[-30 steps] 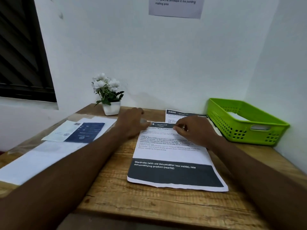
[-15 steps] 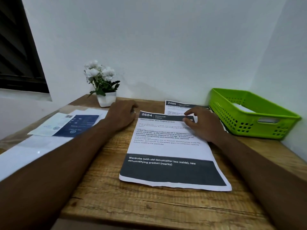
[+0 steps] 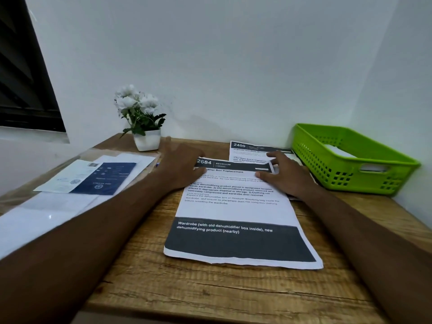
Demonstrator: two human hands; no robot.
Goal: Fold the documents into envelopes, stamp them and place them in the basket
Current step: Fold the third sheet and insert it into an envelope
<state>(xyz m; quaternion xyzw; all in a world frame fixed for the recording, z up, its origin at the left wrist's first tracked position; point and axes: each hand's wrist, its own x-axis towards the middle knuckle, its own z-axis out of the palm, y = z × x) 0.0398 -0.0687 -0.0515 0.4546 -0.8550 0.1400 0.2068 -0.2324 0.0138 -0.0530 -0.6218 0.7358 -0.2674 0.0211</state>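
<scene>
On the wooden surface [image 3: 210, 291], cut off at the near and left edges, the document [image 3: 233, 209] headed 2684 lies flat and unfolded at centre. Loose white papers [image 3: 46, 216] at left run out of view; print on the blue leaflet [image 3: 109, 178] above them is illegible. The green basket [image 3: 350, 183] stands at far right; its wall hides most of a white item [image 3: 336, 152] inside. The left hand [image 3: 180, 167], motion-blurred, covers the document's top-left corner; its finger state cannot be determined. The right hand [image 3: 289, 178] rests on the top-right corner, fingers spread wide. A second document [image 3: 247, 148], headed 2400, is mostly hidden beneath.
</scene>
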